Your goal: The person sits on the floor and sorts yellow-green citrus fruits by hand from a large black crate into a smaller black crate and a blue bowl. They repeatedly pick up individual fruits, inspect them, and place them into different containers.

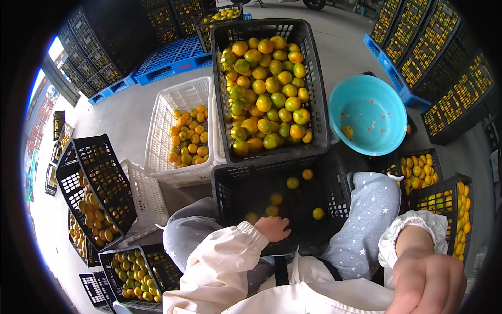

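My left hand (273,229) is over the near part of a black plastic crate (280,163) between my knees; its fingers are partly bent, and whether it holds anything cannot be told. A few mandarins (292,182) lie in that crate, and some blurred ones are just beyond the hand. My right hand (427,280) is large and near the camera at the lower right, its fingers curled under and hidden. Straight ahead, a black crate (319,98) full of green-orange mandarins (272,84) stands higher than the one between my knees.
To the right of the full crate is a turquoise basin (398,117) with one fruit and small red bits. A white crate (155,133) of mandarins stands on the left. More fruit crates (129,255) flank both legs. Stacked crates and blue pallets (166,59) stand farther back.
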The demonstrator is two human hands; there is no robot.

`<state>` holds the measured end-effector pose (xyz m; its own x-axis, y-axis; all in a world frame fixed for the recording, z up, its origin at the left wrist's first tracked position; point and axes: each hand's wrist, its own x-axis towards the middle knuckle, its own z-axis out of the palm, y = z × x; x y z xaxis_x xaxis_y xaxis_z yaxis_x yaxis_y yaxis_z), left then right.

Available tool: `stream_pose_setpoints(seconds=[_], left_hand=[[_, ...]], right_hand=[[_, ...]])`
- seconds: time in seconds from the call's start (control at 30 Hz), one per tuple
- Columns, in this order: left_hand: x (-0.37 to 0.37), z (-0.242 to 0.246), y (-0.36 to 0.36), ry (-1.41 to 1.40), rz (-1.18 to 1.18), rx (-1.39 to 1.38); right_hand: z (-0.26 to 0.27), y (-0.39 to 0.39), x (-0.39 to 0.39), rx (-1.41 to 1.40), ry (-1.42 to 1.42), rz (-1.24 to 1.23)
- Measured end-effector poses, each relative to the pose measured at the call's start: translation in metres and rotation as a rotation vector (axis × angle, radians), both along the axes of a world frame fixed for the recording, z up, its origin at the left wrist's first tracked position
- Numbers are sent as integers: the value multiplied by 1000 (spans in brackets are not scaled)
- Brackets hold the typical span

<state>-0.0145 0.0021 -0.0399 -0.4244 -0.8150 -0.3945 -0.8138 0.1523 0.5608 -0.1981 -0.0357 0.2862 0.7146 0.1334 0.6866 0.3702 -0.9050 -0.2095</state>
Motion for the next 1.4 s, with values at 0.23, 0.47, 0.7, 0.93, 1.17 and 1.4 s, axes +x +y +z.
stream_pose_setpoints(seconds=[0.23, 0.47, 0.7, 0.93, 1.17, 1.4], left_hand=[[-2, -9, 5, -61, 12, -62], [-16, -13, -1, -123, -26, -125], [-15, -16, -1, -145, -19, -30], [-18, -10, -5, -154, -9, -54], [-10, 1, -12, -92, 13, -79], [-14, 4, -18, -109, -43, -63]], right_hand=[[-74, -111, 49, 676, -4, 96], [-289, -296, 94, 211, 447, -1107], [-330, -277, 132, 166, 409, -1439], [-341, -299, 108, 251, 443, -1422], [-259, -253, 78, 1734, 225, -639], [-187, -179, 6, 2372, 202, 20]])
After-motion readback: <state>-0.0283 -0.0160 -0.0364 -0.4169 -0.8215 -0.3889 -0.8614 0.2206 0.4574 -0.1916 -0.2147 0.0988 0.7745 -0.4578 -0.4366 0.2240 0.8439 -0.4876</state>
